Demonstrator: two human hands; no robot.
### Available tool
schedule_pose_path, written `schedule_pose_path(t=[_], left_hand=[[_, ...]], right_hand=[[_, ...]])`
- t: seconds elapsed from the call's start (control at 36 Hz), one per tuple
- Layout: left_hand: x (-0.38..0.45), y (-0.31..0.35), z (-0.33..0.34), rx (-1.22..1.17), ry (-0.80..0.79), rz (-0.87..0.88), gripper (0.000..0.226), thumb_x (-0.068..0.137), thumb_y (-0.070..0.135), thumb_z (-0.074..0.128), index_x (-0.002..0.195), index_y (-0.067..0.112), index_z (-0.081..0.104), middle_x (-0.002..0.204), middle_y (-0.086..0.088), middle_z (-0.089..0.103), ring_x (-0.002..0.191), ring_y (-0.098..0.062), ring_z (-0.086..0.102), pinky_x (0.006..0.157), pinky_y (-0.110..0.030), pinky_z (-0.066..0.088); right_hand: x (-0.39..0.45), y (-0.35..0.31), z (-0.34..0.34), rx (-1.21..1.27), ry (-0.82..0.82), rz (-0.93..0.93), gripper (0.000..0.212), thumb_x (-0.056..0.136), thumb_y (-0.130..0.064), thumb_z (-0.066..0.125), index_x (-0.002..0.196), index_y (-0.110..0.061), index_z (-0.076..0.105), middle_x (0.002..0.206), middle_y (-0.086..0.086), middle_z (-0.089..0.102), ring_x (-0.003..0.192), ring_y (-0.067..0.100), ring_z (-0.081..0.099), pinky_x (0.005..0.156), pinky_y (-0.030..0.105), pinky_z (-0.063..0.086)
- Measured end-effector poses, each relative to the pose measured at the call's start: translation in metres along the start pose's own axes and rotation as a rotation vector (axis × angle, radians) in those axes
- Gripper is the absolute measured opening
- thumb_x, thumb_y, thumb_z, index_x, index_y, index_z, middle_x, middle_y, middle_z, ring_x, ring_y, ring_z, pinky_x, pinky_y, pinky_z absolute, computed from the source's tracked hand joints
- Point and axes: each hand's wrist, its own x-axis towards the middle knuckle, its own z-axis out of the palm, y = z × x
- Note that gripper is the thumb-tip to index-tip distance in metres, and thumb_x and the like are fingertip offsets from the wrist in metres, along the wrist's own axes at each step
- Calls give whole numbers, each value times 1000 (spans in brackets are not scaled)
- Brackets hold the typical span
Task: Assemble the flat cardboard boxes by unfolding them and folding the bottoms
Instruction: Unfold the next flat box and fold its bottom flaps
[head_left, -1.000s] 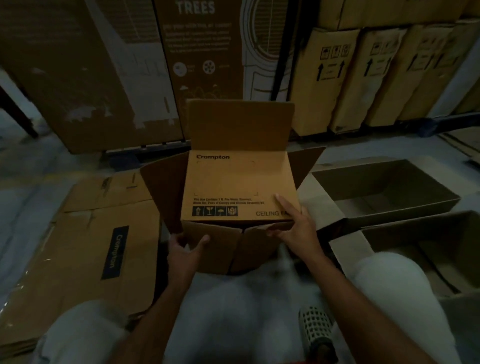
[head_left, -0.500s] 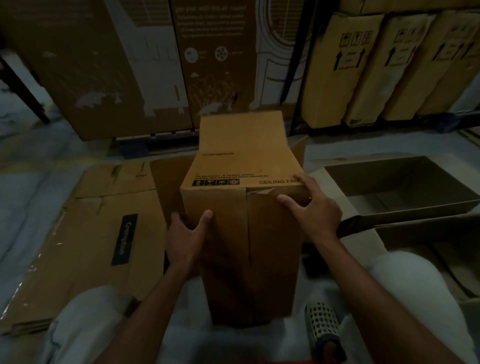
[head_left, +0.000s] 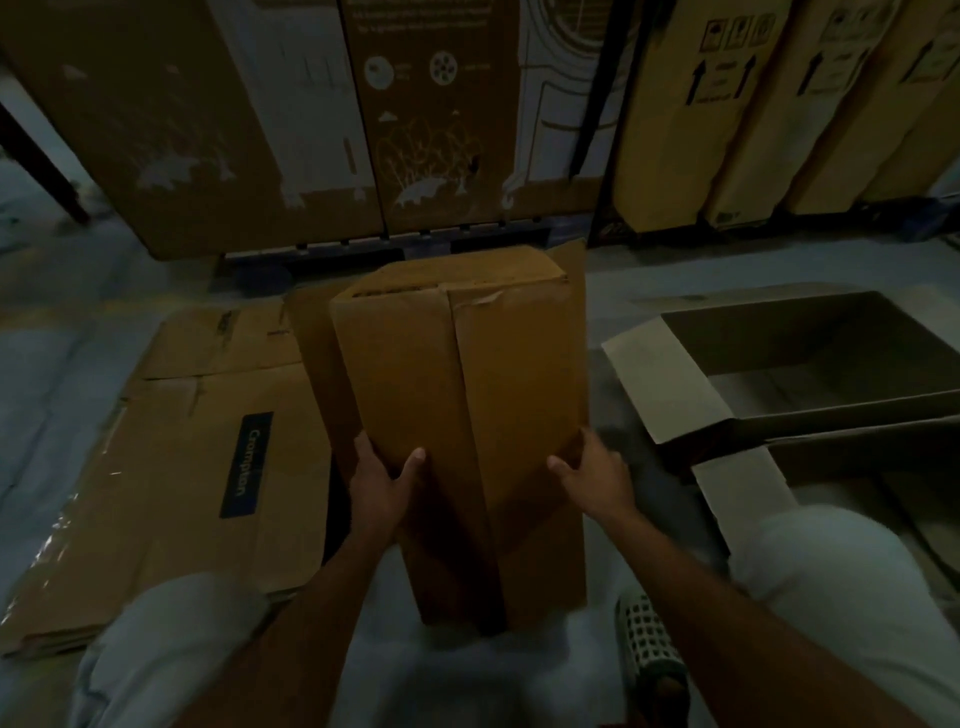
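A brown cardboard box (head_left: 467, 395) stands between my knees with its folded bottom flaps facing me; a seam runs down the middle. My left hand (head_left: 382, 480) grips the box's lower left edge, thumb on the flap face. My right hand (head_left: 592, 475) holds the lower right edge, fingers curled round it. A stack of flat cardboard boxes (head_left: 171, 467) with a dark Crompton label lies on the floor to the left.
Two assembled open boxes (head_left: 810, 364) (head_left: 852, 467) sit on the floor at the right. Large printed cartons (head_left: 311, 130) and tall cartons (head_left: 727, 114) lean along the back. My knees (head_left: 841, 582) and a sandal (head_left: 649, 644) are at the bottom.
The box has been tipped away from me, so the printed side is now out of sight and the folded bottom faces me. Both hands slid down to its lower edges.
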Motion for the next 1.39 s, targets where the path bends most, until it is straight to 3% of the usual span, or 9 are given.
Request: schedule_pose_path(t=[0.22, 0.42, 0.5, 0.64, 0.78, 0.92, 1.03, 1.25, 1.39], left_hand=[[32, -29, 23, 100, -128, -127, 95, 90, 45, 59, 153, 19, -7, 152, -15, 31, 135, -36, 37, 108, -44, 35], [24, -86, 44, 214, -199, -250, 102, 89, 39, 63, 150, 23, -17, 151, -19, 32, 131, -42, 41, 103, -52, 40], [29, -91, 53, 223, -194, -270, 95, 91, 38, 61, 152, 21, -10, 152, -18, 31, 133, -40, 38, 106, -48, 38], [53, -105, 69, 221, -224, -241, 96, 82, 56, 60, 154, 22, 6, 151, -12, 35, 134, -39, 37, 107, -53, 35], [68, -106, 84, 266, -317, -266, 84, 83, 23, 73, 149, 3, 25, 145, -19, 40, 134, -35, 38, 109, -39, 31], [80, -94, 73, 380, -403, -207, 100, 77, 17, 78, 152, 9, 13, 143, -16, 43, 129, -31, 44, 99, -31, 36], [66, -96, 76, 341, -444, -236, 111, 69, 19, 84, 152, 12, 12, 150, -14, 35, 131, -30, 41, 101, -31, 36], [39, -98, 66, 372, -562, -287, 134, 56, 30, 92, 153, 26, -1, 150, -14, 32, 133, -32, 37, 104, -41, 37], [17, -93, 70, 558, -627, -285, 144, 53, 36, 92, 148, 36, -17, 153, -21, 16, 137, -43, 26, 108, -58, 31]], right_hand=[[18, 40, 34, 53, -277, 52, 104, 75, -59, 70, 152, -26, 8, 141, 6, 49, 126, 32, 50, 103, 45, 44], [54, 64, 78, 143, -275, 175, 129, 65, -49, 82, 152, -33, -12, 149, 7, 38, 128, 31, 47, 99, 51, 47], [67, 69, 90, 114, -224, 163, 137, 50, -62, 81, 150, -38, -10, 151, 11, 32, 134, 33, 39, 106, 54, 39], [83, 71, 96, 160, -175, 199, 141, 42, -66, 78, 147, -42, -14, 152, 11, 29, 137, 36, 33, 106, 61, 34], [91, 63, 96, 198, -190, 224, 142, 63, -34, 88, 148, -25, -25, 156, 9, 21, 141, 32, 26, 113, 55, 28], [98, 72, 90, 115, -285, 144, 134, 66, -20, 88, 153, -17, -14, 159, 7, 17, 140, 28, 31, 112, 42, 33], [93, 77, 96, 8, -320, 139, 134, 63, -27, 89, 154, -17, -9, 161, 2, 4, 146, 27, 13, 117, 37, 20], [63, 71, 103, -410, -506, 121, 146, 63, -52, 84, 144, -26, -34, 149, 29, -32, 142, 49, -12, 114, 58, 10], [51, 76, 118, -474, -418, 86, 145, 63, -48, 85, 144, -27, -33, 149, 27, -34, 142, 50, -10, 112, 61, 16]])
